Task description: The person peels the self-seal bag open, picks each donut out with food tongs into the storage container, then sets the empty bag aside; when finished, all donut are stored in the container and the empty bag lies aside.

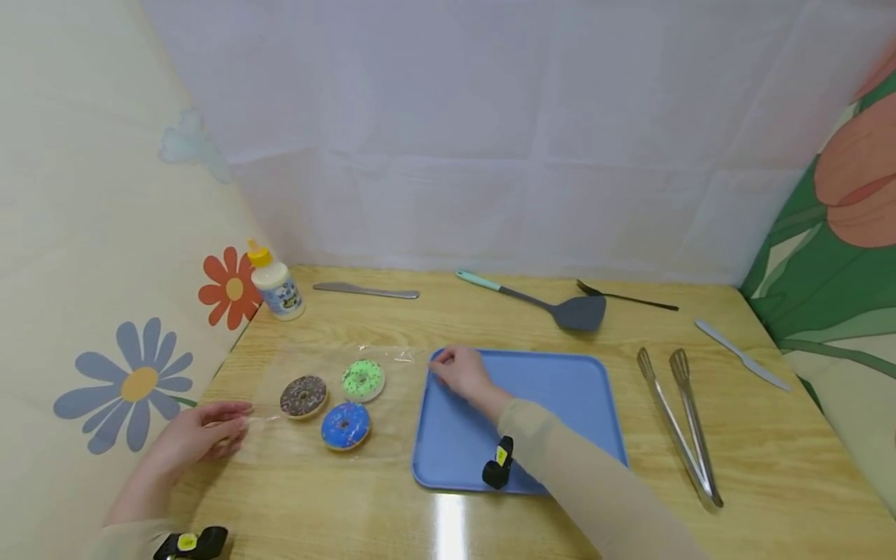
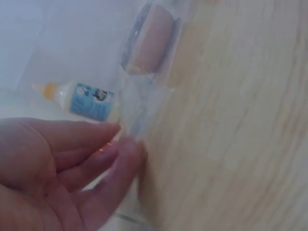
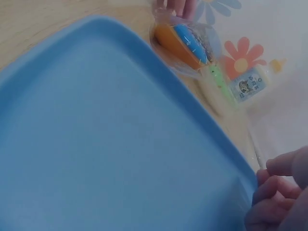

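Note:
A clear plastic bag (image 1: 403, 357) lies on the table with three toy donuts in it: a brown one (image 1: 292, 406), a green one (image 1: 372, 389) and a blue one (image 1: 337, 434). My left hand (image 1: 199, 435) pinches the bag's left edge; in the left wrist view the thumb and fingers meet at the blurred film (image 2: 139, 103). My right hand (image 1: 463, 373), over the far left corner of the blue tray (image 1: 518, 428), pinches the bag's far right corner. The film between those fingertips is barely visible.
A glue-like bottle (image 1: 282, 294) with a yellow cap and a table knife (image 1: 367, 291) are at the back left. A spatula (image 1: 577, 313) and black fork (image 1: 637, 299) lie behind the tray. Tongs (image 1: 689, 428) and another knife (image 1: 745, 356) lie to the right.

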